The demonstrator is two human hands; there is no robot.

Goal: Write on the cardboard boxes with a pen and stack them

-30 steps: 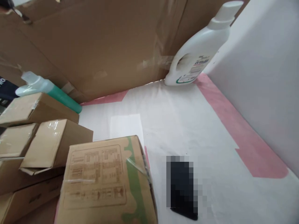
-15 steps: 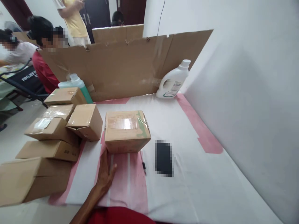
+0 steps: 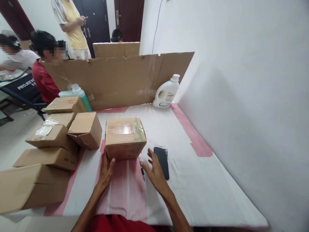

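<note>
Comparing with half a second before, the right hand (image 3: pixel 154 172) had come into view, where only the left had shown; its fingers were spread and empty, hovering over the white-and-pink cloth (image 3: pixel 205 190) just beside the black phone (image 3: pixel 162 158) and a pen (image 3: pixel 143 172) that lay partly under it. The left hand (image 3: pixel 106 170) had shifted forward from the cloth so that its fingertips touched the lower front edge of the taped cardboard box (image 3: pixel 125 138), open and flat rather than gripping. That box sat closed near the middle of the table, sealed with clear tape, so its contents could not be told. The view had also drawn back a little. To the left, a stack of smaller cardboard boxes (image 3: pixel 53 138) stood taped shut as well. Behind them a green bottle (image 3: pixel 78 94) leaned against the cardboard screen (image 3: pixel 116 80), and a capped white detergent bottle (image 3: pixel 166 91) stood at the screen's right end, well apart from both hands
</note>
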